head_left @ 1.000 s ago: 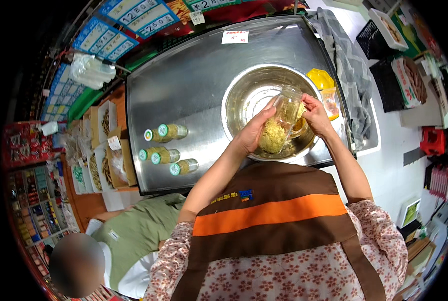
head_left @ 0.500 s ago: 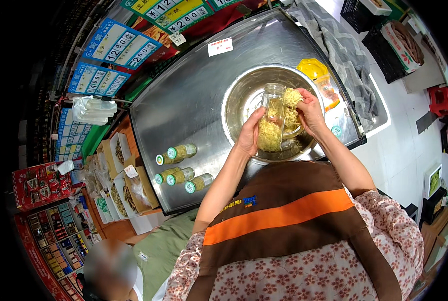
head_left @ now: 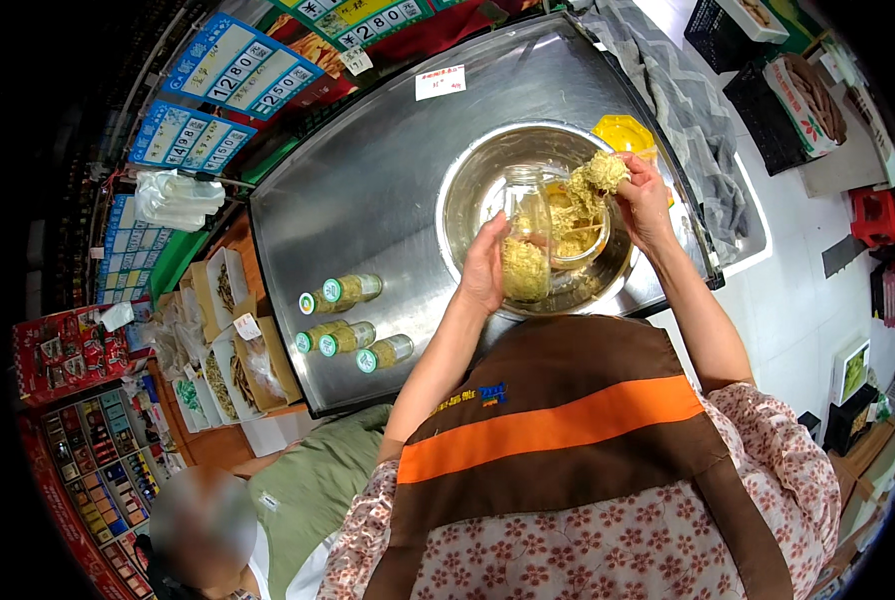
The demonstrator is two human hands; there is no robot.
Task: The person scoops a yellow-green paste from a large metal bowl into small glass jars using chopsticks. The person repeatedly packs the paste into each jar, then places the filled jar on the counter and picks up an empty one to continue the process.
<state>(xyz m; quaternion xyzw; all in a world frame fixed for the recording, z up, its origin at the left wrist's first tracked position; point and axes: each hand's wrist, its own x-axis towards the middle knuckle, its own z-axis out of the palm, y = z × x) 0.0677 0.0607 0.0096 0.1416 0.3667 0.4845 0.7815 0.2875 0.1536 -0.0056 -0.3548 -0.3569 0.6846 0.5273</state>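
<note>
My left hand (head_left: 483,266) is closed round a clear glass jar (head_left: 528,215), uncapped and upright, above a large steel basin (head_left: 449,205). Yellowish shredded food (head_left: 524,268) fills the jar's lower part. To the right of the jar's mouth, my right hand (head_left: 649,205) pinches a loose clump of the same shreds (head_left: 601,174). Below that clump, inside the basin, sits a smaller bowl (head_left: 579,263) with more shreds and what looks like a thin stick in it. The jar hides part of the basin's floor.
Several filled jars with green-and-white lids (head_left: 367,360) lie on the left of the steel table (head_left: 367,235). A yellow container (head_left: 622,133) stands behind the basin at right. Another person in a green top (head_left: 317,490) is close by at lower left.
My right hand has moved right, away from the jar, and the clump in its fingers looks bigger. The jar in my left hand has shifted slightly left. The whole view has shifted a little.
</note>
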